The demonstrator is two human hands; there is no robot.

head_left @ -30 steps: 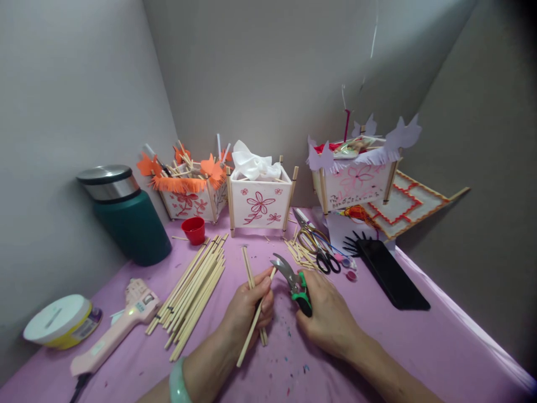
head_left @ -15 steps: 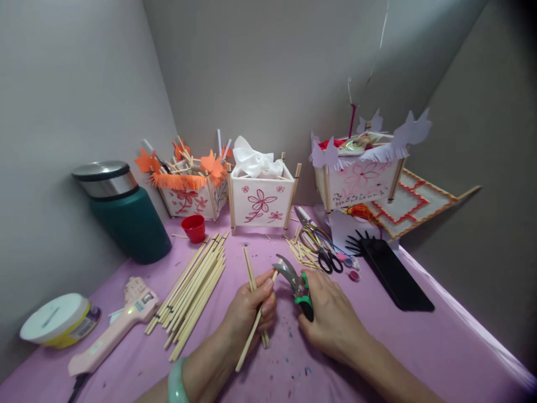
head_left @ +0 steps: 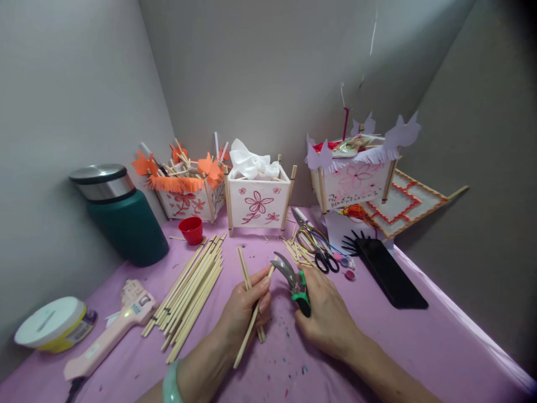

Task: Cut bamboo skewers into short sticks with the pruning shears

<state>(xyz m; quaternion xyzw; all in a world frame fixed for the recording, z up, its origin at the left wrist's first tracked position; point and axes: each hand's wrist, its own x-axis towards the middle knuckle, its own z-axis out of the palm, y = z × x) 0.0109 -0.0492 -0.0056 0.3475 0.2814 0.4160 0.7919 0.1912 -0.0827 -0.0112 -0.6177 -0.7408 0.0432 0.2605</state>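
My left hand is closed around a few thin wooden sticks. One stick slants across the fingers, its upper tip close to the cutting jaws; the others stick out above and below the fist. In my right hand is a pair of pruning shears with green and black handles and a curved metal blade. The blades are parted at the upper end of the slanting stick; I cannot tell whether they touch it. A pile of similar wooden sticks lies left of my left hand.
Left stand a pink glue gun, a white-lidded tub, a green bottle and a red cup. Behind are paper-sided boxes. Right of centre lie short stick pieces, scissors and a black phone.
The whole view has shifted slightly, so most things sit a little further left. Both hands keep their grips, with the shears' blades still parted near the stick's tip.
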